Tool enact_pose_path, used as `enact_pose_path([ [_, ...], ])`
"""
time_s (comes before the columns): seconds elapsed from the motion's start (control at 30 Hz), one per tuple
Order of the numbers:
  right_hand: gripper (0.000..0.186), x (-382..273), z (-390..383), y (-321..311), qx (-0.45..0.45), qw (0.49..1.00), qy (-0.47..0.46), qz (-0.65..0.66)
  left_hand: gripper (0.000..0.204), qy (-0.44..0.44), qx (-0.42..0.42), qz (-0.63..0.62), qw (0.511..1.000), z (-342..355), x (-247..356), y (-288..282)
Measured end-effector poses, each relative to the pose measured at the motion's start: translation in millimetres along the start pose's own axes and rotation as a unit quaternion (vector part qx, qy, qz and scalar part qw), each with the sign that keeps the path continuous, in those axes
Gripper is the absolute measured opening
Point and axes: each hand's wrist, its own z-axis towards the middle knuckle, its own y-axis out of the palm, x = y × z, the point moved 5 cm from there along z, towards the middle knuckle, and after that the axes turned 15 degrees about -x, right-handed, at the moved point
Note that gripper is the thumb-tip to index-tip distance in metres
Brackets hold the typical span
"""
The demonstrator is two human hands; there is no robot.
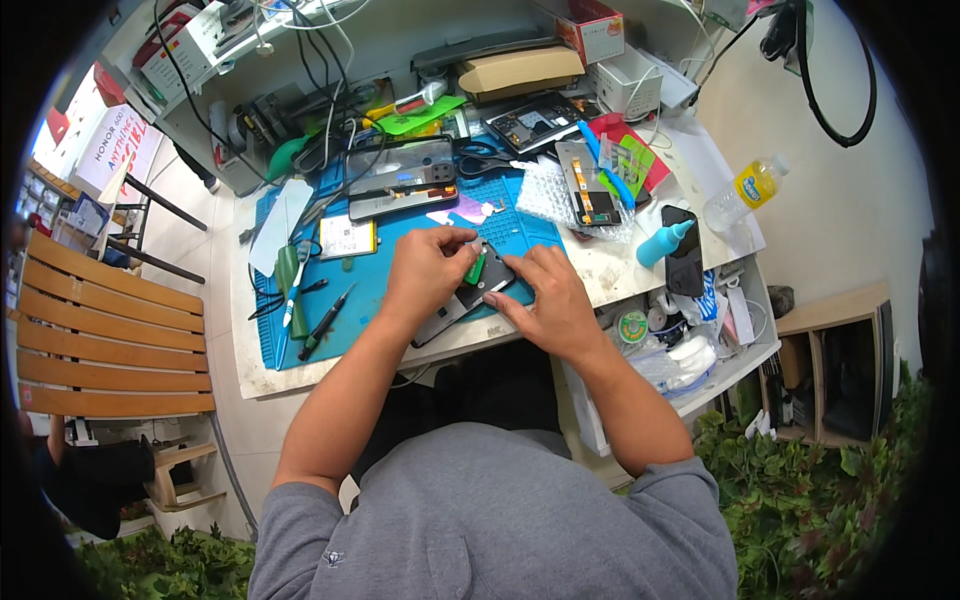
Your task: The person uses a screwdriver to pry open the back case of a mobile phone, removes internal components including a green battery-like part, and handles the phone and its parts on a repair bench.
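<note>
A dark phone screen assembly lies tilted on the blue work mat, partly covered by my hands. On its surface is a small bright green piece. My left hand hangs over the upper part, thumb and fingertips pinched together beside the green piece; what is between them is too small to make out. My right hand grips the phone screen assembly at its right edge, thumb on the face and fingers along the far side.
Left on the mat lie a dark pen-like tool, a toothbrush and a battery. Opened phones and scissors lie beyond. At right are a blue bottle, a black phone and an open, filled drawer.
</note>
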Motion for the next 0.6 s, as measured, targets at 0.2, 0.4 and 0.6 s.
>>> enact_pose_path([
  [0.2, 0.052, -0.1, 0.5, 0.0, 0.006, 1.000, 0.005, 0.002, 0.030, 0.002, 0.015, -0.034, 0.999, -0.5, -0.8, 0.1],
  [0.4, 0.051, 0.7, 0.2, -0.3, 0.009, 1.000, 0.009, 0.014, 0.030, -0.005, 0.003, -0.026, 1.000, 0.0, -1.1, 0.3],
  [0.6, 0.052, 2.8, 0.9, 0.0, 0.009, 1.000, 0.009, 0.018, 0.027, 0.015, 0.008, 0.005, 1.000, -2.1, 4.4, -1.2],
])
